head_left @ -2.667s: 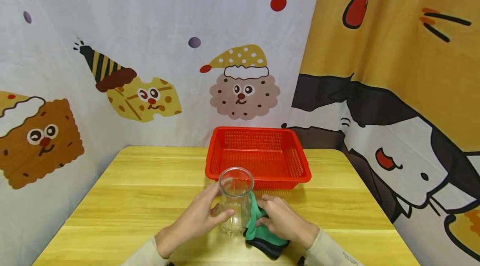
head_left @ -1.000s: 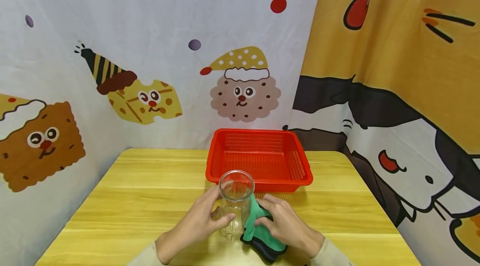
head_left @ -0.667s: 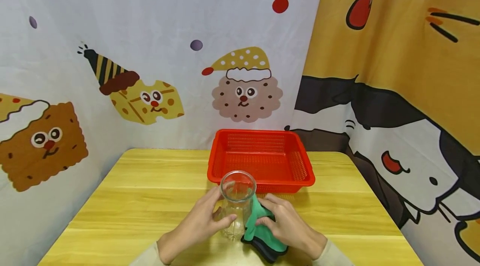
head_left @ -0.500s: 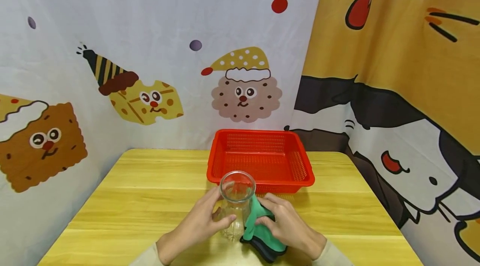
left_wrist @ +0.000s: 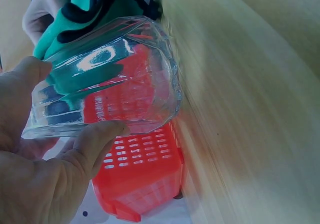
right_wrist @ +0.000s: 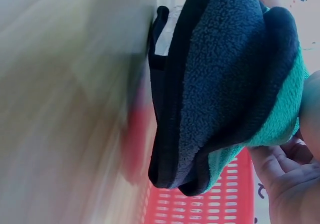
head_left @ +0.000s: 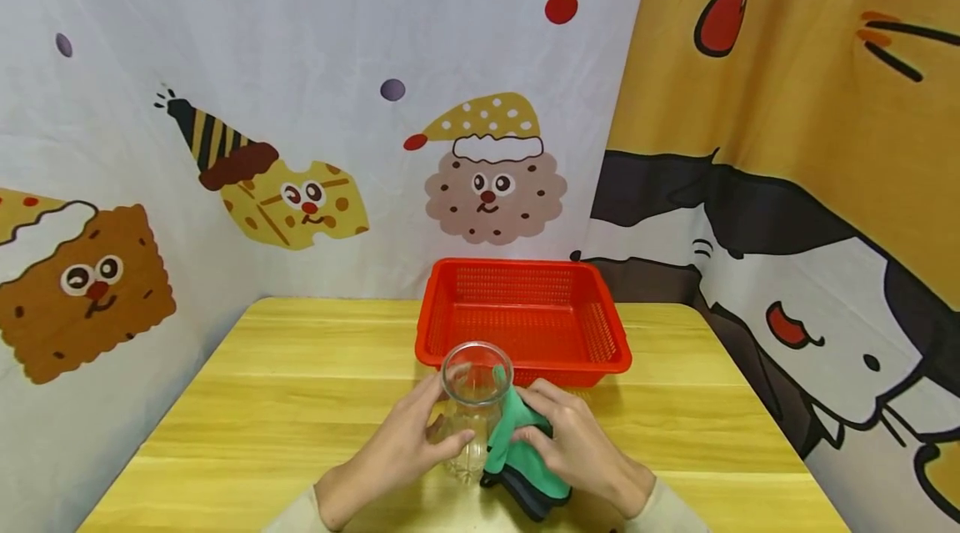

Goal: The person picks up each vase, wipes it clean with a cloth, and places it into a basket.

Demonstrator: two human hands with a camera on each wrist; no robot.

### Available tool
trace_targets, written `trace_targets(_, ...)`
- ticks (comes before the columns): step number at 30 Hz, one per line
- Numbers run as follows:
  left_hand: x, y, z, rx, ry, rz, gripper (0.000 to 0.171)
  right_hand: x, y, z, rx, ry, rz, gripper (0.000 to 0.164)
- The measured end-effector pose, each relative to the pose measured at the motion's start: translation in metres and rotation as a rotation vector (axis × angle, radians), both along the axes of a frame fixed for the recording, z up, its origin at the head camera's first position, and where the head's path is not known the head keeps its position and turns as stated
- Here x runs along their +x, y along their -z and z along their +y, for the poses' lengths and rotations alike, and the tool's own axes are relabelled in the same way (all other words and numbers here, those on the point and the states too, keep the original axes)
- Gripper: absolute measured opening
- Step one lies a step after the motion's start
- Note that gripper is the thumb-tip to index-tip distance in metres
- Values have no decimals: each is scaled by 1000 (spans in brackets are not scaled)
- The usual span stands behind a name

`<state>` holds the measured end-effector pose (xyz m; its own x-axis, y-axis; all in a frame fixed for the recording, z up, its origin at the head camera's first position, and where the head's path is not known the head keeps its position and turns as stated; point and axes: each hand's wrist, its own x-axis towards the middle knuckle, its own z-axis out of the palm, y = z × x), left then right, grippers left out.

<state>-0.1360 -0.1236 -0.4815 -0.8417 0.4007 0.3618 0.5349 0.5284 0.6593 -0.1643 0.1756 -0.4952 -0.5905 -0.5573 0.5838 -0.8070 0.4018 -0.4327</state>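
A clear glass vase (head_left: 480, 426) with a round rim stands upright on the table in the head view. My left hand (head_left: 397, 443) grips its left side, the thumb across the near face. Against the vase's right side my right hand (head_left: 576, 443) holds a folded cloth (head_left: 534, 466), green on one face and dark grey on the other, with black edging. In the left wrist view the vase (left_wrist: 127, 91) shows a faceted lower end, and the cloth (left_wrist: 100, 13) overlaps its far side. The cloth (right_wrist: 225, 78) hides most of the vase in the right wrist view.
A red perforated plastic basket (head_left: 517, 370) stands just behind the vase on the wooden table (head_left: 285, 399). Curtains printed with cartoon figures (head_left: 491, 195) hang close around the table's back and sides.
My right hand has shifted slightly up with the cloth, and a green corner now shows at the vase's rim. The left hand keeps its grip; the vase stays in place.
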Motion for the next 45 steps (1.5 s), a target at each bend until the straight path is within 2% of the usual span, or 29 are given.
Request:
trace_targets(9,0,-1,0,4,-5,-11,80,-1,-8,-3,-12,23,13,55)
trace_targets(18,0,0,-1,-1,2,26,79,1,-12,-5,-63,13,-15,51)
trace_targets(29,0,1,-1,22,13,-6,79,-1,-18,-7,-106,-1,0,50)
trace_targets(45,-1,0,-1,35,16,-1,81,-2,-24,-7,-165,44,-88,44)
